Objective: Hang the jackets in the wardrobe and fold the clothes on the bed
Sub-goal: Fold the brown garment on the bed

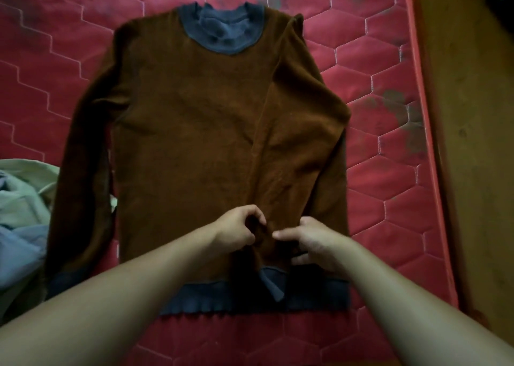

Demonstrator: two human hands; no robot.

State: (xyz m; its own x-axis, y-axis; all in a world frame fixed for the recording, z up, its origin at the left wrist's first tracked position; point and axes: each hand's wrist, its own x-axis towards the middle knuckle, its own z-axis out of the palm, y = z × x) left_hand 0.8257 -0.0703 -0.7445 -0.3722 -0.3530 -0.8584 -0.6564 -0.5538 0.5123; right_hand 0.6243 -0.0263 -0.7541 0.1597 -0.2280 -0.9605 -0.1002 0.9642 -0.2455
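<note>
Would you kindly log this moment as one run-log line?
fold | brown sweater flat on mattress | left hand, right hand pinch its folded-in sleeve

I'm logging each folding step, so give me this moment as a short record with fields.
garment: brown long-sleeved sweater with blue collar, cuffs and hem
surface: red quilted mattress; sweater lies flat
sleeves: one folded across the front, the other straight alongside
left hand: pinches brown fabric near the hem
right hand: grips the folded sleeve
also: pale green and light blue clothes at the left edge
</note>
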